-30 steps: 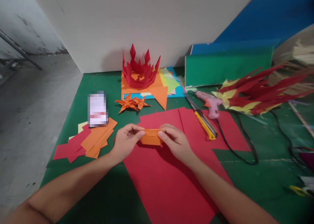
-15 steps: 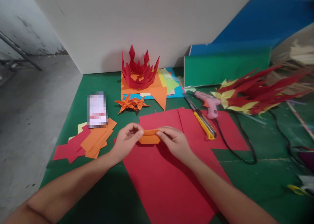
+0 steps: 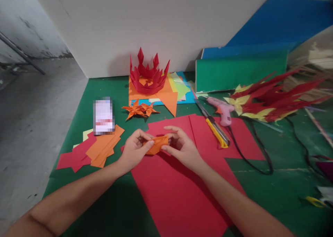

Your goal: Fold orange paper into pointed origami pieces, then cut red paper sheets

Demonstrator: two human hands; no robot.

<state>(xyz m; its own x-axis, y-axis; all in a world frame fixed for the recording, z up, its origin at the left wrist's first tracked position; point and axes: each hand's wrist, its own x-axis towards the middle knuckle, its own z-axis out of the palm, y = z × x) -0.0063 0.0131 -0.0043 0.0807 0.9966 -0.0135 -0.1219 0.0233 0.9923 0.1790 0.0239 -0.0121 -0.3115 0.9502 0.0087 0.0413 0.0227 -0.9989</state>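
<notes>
Both hands meet over a large red paper sheet [image 3: 171, 192]: left hand [image 3: 134, 150] pinches the near-left end of a small folded orange paper piece [image 3: 157, 144] between thumb and fingertips; right hand [image 3: 182, 147] holds its right end with the thumb, the other fingers half spread above it. Piece is matte, creased, roughly a flattened wedge; long axis runs left-right, right end tilted slightly up and away. It sits just above the red sheet, between the two hands. Sheet is smooth, flat, laid diagonally on a green table cover [image 3: 109, 209]. Orange and red paper offcuts [image 3: 91, 150] lie left; spiky red paper crown [image 3: 148, 74] stands behind, near a plain white wall [image 3: 145, 22]. Yellow utility knife [image 3: 217, 131] and pink glue gun [image 3: 223, 110] lie right. Grey concrete floor [image 3: 28, 119] to the left.
</notes>
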